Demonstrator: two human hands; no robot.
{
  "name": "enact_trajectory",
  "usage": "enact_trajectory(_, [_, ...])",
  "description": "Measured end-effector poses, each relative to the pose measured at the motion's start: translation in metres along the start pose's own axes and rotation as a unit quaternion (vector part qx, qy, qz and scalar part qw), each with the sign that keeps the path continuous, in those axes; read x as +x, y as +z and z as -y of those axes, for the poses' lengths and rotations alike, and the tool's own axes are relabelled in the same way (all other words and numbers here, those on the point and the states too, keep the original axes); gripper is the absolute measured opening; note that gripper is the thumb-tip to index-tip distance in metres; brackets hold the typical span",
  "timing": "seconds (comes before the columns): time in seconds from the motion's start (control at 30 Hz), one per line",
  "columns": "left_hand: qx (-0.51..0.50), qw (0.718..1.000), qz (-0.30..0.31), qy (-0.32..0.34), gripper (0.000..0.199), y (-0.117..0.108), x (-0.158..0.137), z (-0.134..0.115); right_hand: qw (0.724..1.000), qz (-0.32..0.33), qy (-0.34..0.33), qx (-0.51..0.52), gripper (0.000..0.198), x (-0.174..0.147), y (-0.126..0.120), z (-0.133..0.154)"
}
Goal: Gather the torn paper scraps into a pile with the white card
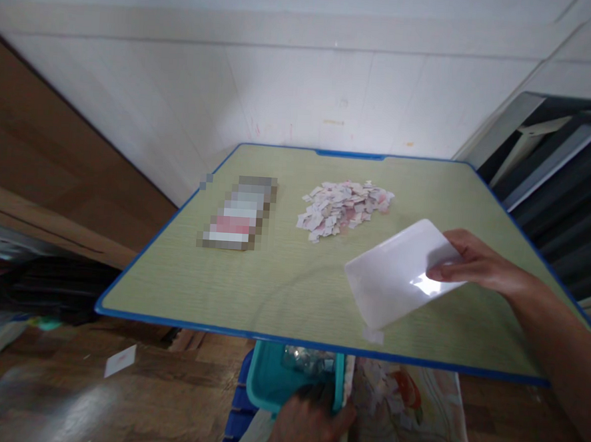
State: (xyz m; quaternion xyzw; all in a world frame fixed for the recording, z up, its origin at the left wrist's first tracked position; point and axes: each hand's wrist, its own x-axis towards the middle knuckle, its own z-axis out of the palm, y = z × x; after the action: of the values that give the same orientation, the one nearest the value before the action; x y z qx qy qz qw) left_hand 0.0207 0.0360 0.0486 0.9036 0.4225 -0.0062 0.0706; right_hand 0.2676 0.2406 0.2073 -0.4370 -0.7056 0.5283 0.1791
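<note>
My right hand (466,261) grips a shiny white rectangular board (397,274) with rounded corners by its right end, thumb on top. The board is tilted over the right part of the folding table (271,293). Behind it lies a heap of small torn paper pieces (341,207). My left hand (308,422) is below the table's front edge, reaching into a teal plastic basin (266,379). Its fingers are in shadow and partly hidden, so what they touch does not show. Crumpled clear plastic (307,360) sits in the basin.
A pixelated flat rectangular object (238,214) lies on the table's left side. A small paper scrap (373,335) is near the front edge. Below are a blue slatted stool (239,404), patterned cloth (414,415) and a paper card (121,361) on the floor. A white wall (333,90) stands behind.
</note>
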Motion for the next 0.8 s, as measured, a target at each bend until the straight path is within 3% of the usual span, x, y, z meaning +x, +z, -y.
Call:
enact_trajectory(0.5, [0.011, 1.000, -0.006, -0.003, 0.036, -0.002, 0.002, 0.001, 0.997, 0.081, -0.001, -0.018, 0.016, -0.005, -0.010, -0.001])
enact_trajectory(0.8, [-0.004, 1.000, -0.010, -0.002, 0.038, 0.000, 0.002, 0.001, 0.996, 0.090, 0.004, -0.013, 0.013, -0.007, -0.012, 0.001])
